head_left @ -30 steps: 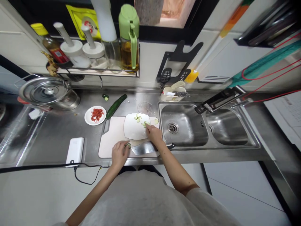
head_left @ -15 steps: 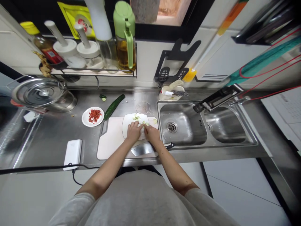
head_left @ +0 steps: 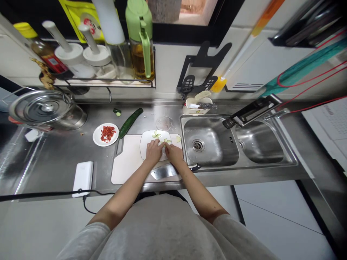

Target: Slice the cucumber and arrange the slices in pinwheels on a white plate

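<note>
A white square plate (head_left: 145, 146) lies on the pale cutting board (head_left: 123, 169), with thin cucumber slices (head_left: 156, 134) set out near its far edge. My left hand (head_left: 154, 150) rests over the middle of the plate, fingers bent. My right hand (head_left: 173, 152) is over its right side, fingertips meeting those of my left hand beside a few slices; anything between them is too small to make out. One slice (head_left: 178, 139) lies on the board right of the plate. A knife (head_left: 164, 172) lies below my hands, its black handle to the right.
Left of the board are a whole cucumber (head_left: 131, 122), a plate of red pieces (head_left: 98, 136), cucumber ends (head_left: 117, 111) and a white power bank (head_left: 83, 177) with a cable. A double sink (head_left: 214, 144) is at the right, a lidded pot (head_left: 73, 117) at the far left.
My hands have shifted slightly over the plate, and the slices at its far edge show more fully. The whole view has moved a little.
</note>
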A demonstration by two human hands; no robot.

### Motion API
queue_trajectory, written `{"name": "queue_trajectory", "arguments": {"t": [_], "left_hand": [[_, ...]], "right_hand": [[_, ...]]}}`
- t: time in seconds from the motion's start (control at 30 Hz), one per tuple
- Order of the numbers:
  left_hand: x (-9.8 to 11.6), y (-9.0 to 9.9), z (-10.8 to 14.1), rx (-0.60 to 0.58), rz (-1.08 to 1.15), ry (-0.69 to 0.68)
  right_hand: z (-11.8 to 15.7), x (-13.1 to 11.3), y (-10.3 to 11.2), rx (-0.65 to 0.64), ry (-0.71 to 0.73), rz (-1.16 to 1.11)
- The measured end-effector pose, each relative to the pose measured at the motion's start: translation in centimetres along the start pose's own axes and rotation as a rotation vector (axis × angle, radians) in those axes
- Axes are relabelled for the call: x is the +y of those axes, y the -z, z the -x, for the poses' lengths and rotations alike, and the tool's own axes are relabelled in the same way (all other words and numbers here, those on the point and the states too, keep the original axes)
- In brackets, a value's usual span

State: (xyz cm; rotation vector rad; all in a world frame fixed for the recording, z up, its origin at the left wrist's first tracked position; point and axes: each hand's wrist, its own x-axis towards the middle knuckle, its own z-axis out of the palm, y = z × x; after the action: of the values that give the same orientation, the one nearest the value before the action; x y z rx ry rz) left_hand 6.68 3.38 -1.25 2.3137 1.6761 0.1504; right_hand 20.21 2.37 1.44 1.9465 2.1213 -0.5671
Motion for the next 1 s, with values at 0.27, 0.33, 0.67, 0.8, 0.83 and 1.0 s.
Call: {"name": "queue_trajectory", "arguments": {"t": [0.27,0.33,0.67,0.8,0.83,1.0], "left_hand": [[-0.1,0.4,0.3,0.071,0.074,0.022],[-0.1,0.3,0.3,0.089,0.089,-0.019],[-0.1,-0.9,-0.1,0.053,0.053,-0.184],[-0.3,-1.0,0.0,0.040,0.046,-0.190],[-0.3,-1.0,0.0,0.042,0.047,-0.192],[-0.4,-0.9,0.0,0.042,0.049,-0.203]], "right_hand": [[-0.2,1.1,0.8,0.147,-0.060,-0.060],[-0.6,1.5,1.1,0.153,-0.063,-0.046],[-1.7,1.6,1.1,0.123,-0.021,-0.046],[-1.7,1.8,0.9,0.132,-0.016,-0.033],[-1.7,1.8,0.9,0.131,-0.015,-0.030],[-1.8,1.7,0.9,0.114,-0.019,-0.025]]}}
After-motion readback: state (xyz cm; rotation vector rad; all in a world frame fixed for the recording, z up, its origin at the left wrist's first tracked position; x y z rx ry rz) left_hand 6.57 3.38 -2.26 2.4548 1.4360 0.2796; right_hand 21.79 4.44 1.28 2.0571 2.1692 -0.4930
